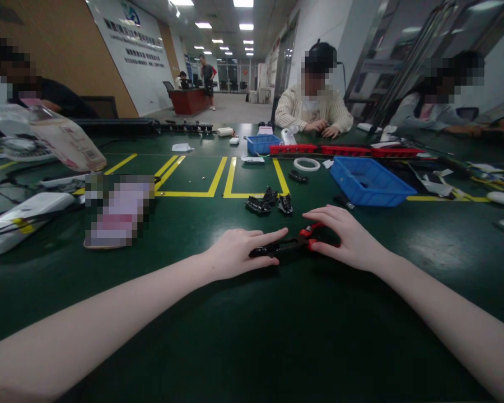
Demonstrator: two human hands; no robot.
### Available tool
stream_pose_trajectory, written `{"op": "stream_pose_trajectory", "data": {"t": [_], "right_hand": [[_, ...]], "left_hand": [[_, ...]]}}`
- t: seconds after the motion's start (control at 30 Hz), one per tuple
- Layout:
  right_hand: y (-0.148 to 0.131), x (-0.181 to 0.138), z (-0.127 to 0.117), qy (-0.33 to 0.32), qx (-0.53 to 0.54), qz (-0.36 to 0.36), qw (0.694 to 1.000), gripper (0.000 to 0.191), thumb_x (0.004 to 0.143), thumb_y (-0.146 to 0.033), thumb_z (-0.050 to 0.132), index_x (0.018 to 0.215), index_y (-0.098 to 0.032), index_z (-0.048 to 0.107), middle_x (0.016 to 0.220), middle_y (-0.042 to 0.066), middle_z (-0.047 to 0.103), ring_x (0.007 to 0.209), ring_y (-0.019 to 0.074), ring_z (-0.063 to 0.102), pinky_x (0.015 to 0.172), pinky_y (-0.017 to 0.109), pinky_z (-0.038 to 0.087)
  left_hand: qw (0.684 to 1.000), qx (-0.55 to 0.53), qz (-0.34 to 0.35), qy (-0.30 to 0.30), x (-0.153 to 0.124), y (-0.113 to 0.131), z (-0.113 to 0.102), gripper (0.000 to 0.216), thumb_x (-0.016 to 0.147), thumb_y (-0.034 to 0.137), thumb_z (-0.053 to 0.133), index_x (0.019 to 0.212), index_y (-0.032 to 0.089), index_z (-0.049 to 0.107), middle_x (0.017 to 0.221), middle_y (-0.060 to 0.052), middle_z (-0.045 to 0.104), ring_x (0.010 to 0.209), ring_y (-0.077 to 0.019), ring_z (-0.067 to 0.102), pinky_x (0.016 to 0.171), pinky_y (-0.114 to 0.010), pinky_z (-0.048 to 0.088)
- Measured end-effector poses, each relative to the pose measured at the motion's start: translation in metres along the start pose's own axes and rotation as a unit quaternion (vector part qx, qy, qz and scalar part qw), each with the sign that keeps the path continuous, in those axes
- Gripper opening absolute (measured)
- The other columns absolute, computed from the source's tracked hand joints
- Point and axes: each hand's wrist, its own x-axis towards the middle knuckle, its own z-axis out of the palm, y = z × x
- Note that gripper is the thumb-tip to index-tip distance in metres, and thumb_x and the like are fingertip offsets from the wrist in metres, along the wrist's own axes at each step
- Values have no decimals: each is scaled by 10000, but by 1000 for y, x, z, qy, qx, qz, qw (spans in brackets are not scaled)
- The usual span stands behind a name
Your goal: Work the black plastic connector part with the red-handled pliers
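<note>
- OK, my L hand (235, 254) is in near centre: index stretched along the top, thumb underneath, pinching a dark, shiny, elongated part (258, 253); some of it's hidden by my fingers.
- My R hand (350, 238) curls round a red-handled, dark-headed hand tool (306, 242), prob. pliers; fingers arched over, thumb below, a loose-looking hold. Can't tell how hard I'm squeezing.
- Tool head points L, toward the part, both low over the dark green tabletop (311, 330); whether the two touch, can't tell, it's dark on dark.
- Progress: this one piece looks mid-work, imo; nothing on it visibly finished.
- Just beyond my hands, a cluster of three glossy black, jagged pieces (270, 197) sits loose; another similar black piece (298, 177) lies by the white ring-shaped roll (306, 169). None of these are in my grip; done or waiting, can't say.
- R of those, the blue plastic tray (376, 195) w/ something dark inside, too small to ID, so no count of finished vs. left.
- Across from me, a co-worker in a striped top (313, 109), hands well apart from mine.
</note>
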Motion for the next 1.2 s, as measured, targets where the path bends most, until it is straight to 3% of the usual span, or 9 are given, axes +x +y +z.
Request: {"op": "stream_pose_trajectory", "data": {"t": [0.1,0.3,0.73,0.93,1.1,1.2], "right_hand": [[5,-3,2,-49,6,10,999,677,729,-560,633,1278,-198,471,1258,129,531,1157,295,494,954,476,420],[0,-6,9,-35,11,15,999,488,769,-514,609,1134,-197,540,1104,111,590,997,257,562,837,431,490],[-10,-2,4,16,-10,-9,1000,354,769,-488,612,941,-179,596,884,78,637,750,187,591,643,329,488],[-10,-1,6,21,-35,-14,999,374,767,-499,609,938,-167,599,874,78,639,735,185,594,634,324,484],[-6,-2,4,64,-21,-16,998,382,772,-472,623,1006,-171,593,945,87,651,822,200,614,704,335,497],[-6,-2,2,74,-32,-25,996,383,766,-461,633,1012,-171,590,958,97,656,842,211,617,719,350,503]], "left_hand": [[1000,-6,-4,4,0,0,0,632,912,460,501,1459,313,221,1006,-31,645,772,-177,625,682,-259,459],[999,-34,-10,20,0,1,-1,579,914,425,509,1437,326,280,1023,-27,616,824,-169,621,739,-268,481],[997,-76,-29,16,-1,3,-3,513,902,390,537,1383,306,381,1090,-27,576,867,-163,596,762,-278,483],[997,-66,-36,14,0,3,-3,519,905,410,520,1390,298,374,1101,-33,587,882,-175,606,769,-288,485],[995,-69,-67,14,0,5,-3,683,877,428,558,1454,260,232,1190,-62,603,937,-207,623,786,-330,498],[994,-75,-78,13,0,5,-3,694,868,443,565,1448,228,253,1224,-76,600,972,-212,625,802,-336,504]]}}
